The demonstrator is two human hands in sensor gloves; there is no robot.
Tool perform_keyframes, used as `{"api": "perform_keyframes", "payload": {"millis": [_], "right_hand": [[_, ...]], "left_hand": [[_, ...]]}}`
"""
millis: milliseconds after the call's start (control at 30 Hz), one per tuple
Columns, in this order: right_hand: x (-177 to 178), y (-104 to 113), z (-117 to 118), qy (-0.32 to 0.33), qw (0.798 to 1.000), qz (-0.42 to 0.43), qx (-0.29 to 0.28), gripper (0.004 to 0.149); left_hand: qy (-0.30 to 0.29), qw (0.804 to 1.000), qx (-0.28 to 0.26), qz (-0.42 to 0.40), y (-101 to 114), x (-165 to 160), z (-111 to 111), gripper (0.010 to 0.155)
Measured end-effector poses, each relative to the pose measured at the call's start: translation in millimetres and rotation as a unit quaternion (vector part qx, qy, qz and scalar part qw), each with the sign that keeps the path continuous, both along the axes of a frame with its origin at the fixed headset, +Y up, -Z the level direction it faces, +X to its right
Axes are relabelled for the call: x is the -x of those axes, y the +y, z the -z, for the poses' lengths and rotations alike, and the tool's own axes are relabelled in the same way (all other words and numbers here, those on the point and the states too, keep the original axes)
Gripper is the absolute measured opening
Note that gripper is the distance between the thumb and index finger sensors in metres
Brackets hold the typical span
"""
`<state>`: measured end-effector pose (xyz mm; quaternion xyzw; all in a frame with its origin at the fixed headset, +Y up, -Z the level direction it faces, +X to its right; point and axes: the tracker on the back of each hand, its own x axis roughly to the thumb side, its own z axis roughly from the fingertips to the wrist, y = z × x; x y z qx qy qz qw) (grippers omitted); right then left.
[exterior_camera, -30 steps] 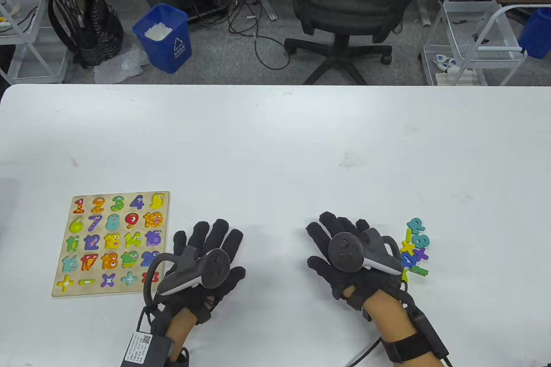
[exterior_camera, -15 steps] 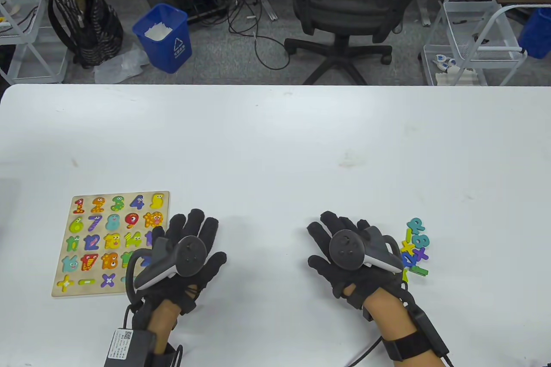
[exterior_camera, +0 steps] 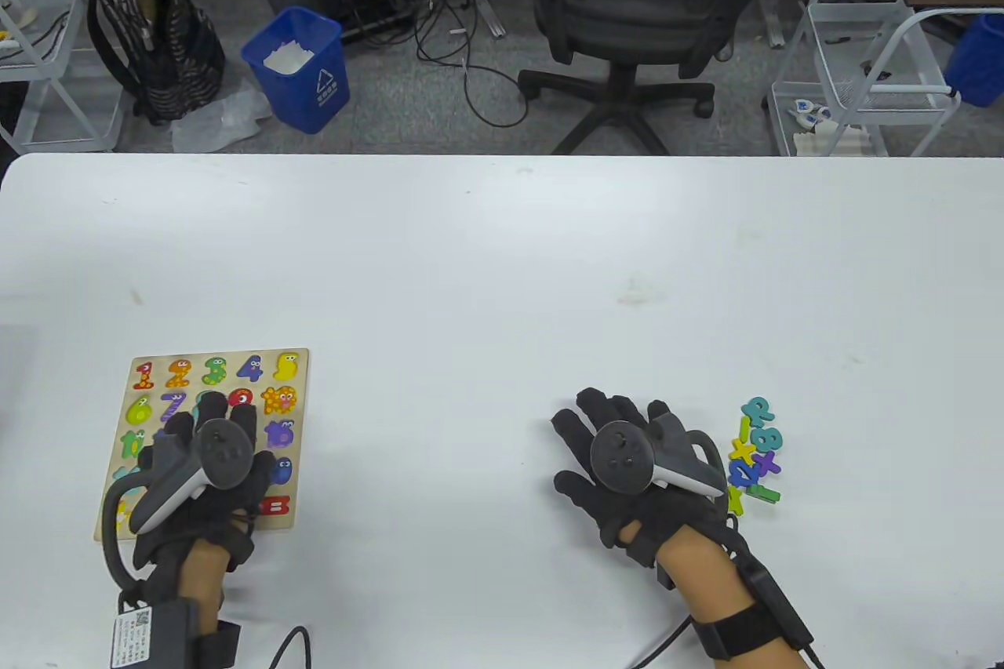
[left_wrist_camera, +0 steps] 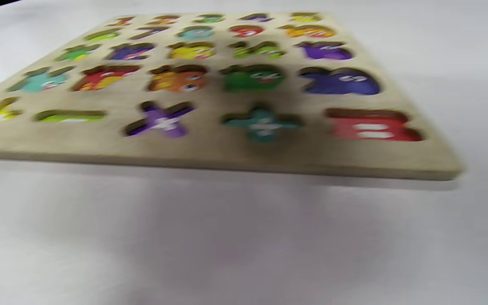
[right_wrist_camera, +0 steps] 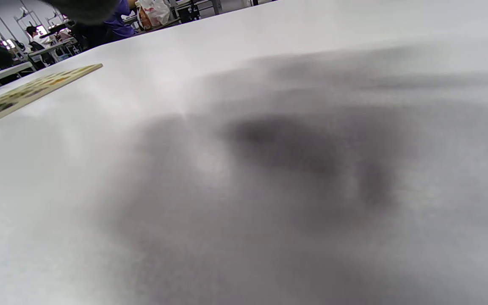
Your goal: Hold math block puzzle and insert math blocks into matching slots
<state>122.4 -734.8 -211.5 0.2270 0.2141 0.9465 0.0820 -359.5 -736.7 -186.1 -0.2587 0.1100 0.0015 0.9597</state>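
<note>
The wooden puzzle board (exterior_camera: 301, 404) lies flat at the table's front left, with coloured number and sign pieces in its slots. It fills the left wrist view (left_wrist_camera: 210, 150), blurred, and shows edge-on at the left of the right wrist view (right_wrist_camera: 23, 95). My left hand (exterior_camera: 212, 418) is over the board's lower middle with fingers spread; I cannot tell whether it touches. My right hand (exterior_camera: 596, 426) is spread flat, palm down, just over the table and holds nothing. A small pile of loose math blocks (exterior_camera: 757, 453) lies just right of my right hand.
White table (exterior_camera: 502, 269) with bare surface between the hands and toward the far edge. Beyond the far edge stand an office chair (exterior_camera: 627, 10), a blue bin (exterior_camera: 302, 69), a backpack (exterior_camera: 149, 34) and wire racks (exterior_camera: 871, 73).
My left hand has moved left from the bare table onto the area over the puzzle board, covering its lower middle slots. My right hand has stayed almost still.
</note>
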Motion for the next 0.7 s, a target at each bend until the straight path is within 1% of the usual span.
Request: {"api": "perform_keyframes", "payload": {"millis": [133, 233, 333, 433, 500, 600, 700], "right_hand": [[3, -1, -1, 0.006, 1.0, -0.003, 0.005, 0.073], [1, -1, 0, 0.0, 1.0, -0.001, 0.008, 0.073], [-4, 0, 1, -0.01, 1.0, 0.008, 0.009, 0.073], [-9, 1, 3, -0.02, 1.0, 0.015, 0.011, 0.073], [-12, 2, 4, -0.025, 0.999, 0.019, 0.011, 0.073], [-15, 2, 4, -0.029, 0.999, 0.021, 0.011, 0.073], [-16, 3, 5, -0.032, 0.999, 0.022, 0.012, 0.073]], "left_hand": [[0.018, 0.999, 0.033, 0.022, -9, 22, -4, 0.07], [0.018, 0.999, 0.048, 0.018, -17, 26, -3, 0.069], [-0.006, 0.996, 0.081, 0.038, -26, 22, 3, 0.066], [-0.016, 0.997, 0.064, 0.046, -24, 16, 5, 0.067], [-0.037, 0.996, 0.064, 0.056, -23, 10, 7, 0.067], [-0.052, 0.996, 0.058, 0.044, -23, -2, 8, 0.068], [-0.079, 0.994, 0.054, 0.058, -21, -16, 11, 0.068]]}}
